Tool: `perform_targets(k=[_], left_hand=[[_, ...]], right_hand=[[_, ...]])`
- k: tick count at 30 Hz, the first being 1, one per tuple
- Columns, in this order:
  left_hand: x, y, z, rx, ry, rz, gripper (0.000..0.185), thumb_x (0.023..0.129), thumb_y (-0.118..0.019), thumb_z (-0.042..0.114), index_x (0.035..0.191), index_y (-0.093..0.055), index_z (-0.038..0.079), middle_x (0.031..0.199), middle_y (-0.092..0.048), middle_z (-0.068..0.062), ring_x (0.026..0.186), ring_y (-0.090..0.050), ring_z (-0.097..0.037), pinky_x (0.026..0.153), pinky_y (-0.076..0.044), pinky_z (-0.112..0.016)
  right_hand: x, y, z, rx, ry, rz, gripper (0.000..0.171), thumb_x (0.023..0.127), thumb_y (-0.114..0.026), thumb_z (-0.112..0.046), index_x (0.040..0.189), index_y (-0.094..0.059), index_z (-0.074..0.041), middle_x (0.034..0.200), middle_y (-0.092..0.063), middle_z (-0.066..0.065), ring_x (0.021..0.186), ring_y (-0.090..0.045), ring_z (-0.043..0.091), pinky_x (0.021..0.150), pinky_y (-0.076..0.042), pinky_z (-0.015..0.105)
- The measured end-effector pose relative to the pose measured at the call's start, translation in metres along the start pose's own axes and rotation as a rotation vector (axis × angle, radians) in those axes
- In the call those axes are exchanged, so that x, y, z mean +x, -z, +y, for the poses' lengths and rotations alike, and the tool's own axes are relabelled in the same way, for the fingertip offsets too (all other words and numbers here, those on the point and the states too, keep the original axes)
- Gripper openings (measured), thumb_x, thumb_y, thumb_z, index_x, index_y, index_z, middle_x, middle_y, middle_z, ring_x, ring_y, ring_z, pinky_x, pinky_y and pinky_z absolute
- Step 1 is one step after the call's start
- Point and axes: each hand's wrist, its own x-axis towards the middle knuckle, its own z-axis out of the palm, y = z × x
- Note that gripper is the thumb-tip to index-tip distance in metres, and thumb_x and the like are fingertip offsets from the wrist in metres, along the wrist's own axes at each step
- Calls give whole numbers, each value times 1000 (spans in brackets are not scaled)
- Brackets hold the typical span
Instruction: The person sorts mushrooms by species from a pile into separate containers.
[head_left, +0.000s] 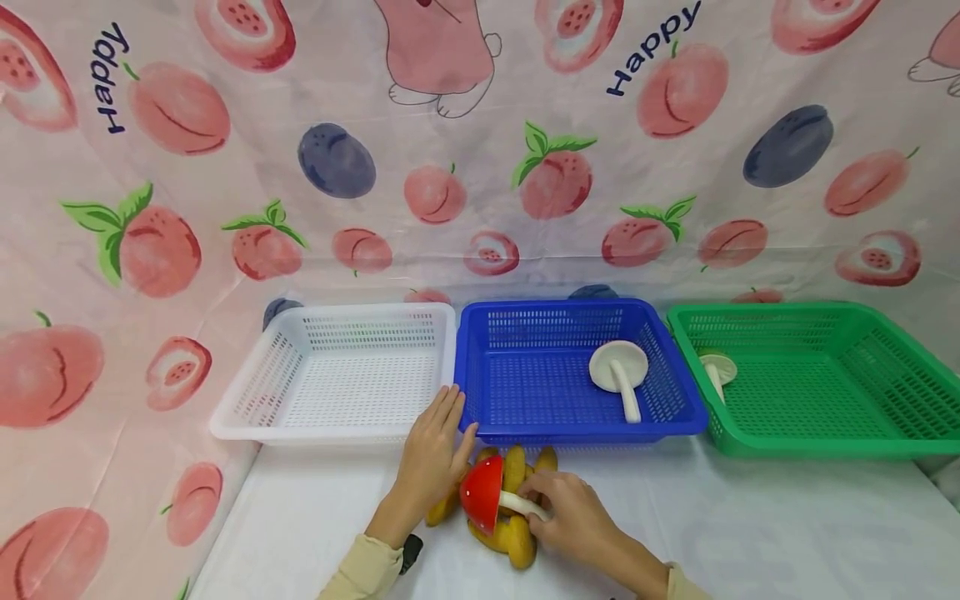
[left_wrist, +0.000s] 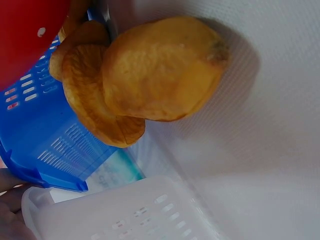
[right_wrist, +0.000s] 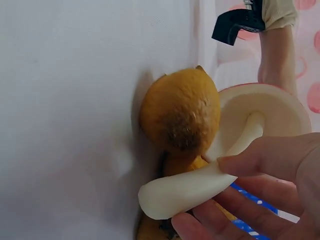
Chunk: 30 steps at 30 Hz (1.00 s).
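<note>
My right hand [head_left: 573, 512] pinches the white stem of a red-capped toy mushroom [head_left: 482, 493] between thumb and fingers. In the right wrist view the pale underside of the cap [right_wrist: 295, 112] faces that hand. Beneath and around the mushroom lies a pile of yellow-brown, rounded lumpy pieces [head_left: 521, 543]. My left hand [head_left: 431, 454] has its fingers stretched out, with the fingertips at the neighbouring rims of the white basket [head_left: 330, 435] and the blue basket [head_left: 585, 433]. Nothing shows in its grasp.
Inside the blue basket lies a pale mushroom [head_left: 618, 367], underside up. Another mushroom [head_left: 717, 367] leans at the left wall of the green basket [head_left: 825, 446]. The three baskets stand in a row on the white table [head_left: 787, 533], before a fruit-printed cloth [head_left: 450, 142].
</note>
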Motion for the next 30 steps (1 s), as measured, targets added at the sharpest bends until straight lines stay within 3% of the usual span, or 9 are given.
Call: perform_targets(k=[14,22,30], left_hand=[[0,-1,-1,3,2,0,48,94,-57,26,131,-52,-5,137,-49,-18,131,-40,-31,101,-39,-47],[-1,-1,-1,2,6,-8,49,93,-57,26,131,-52,-4,138,-49,-17,132,-40,-31,101,-38,-47],[0,0,0,2,5,-10,49,94,-56,27,131,-52,-5,138,-48,-17,132,-40,-31,101,-38,-47]], right_hand=[[-4,21,-2,69,30,-6,23,71,-72,1,89,-69,-12,78,-60,-11,69,-54,4,63,-52,27],[-5,38,-6,69,5,1,23,72,-72,0,88,-68,-17,78,-59,-12,71,-54,8,58,-50,24],[-3,54,-5,83,75,49,25,72,-72,3,88,-68,-17,83,-62,-11,73,-55,10,54,-49,21]])
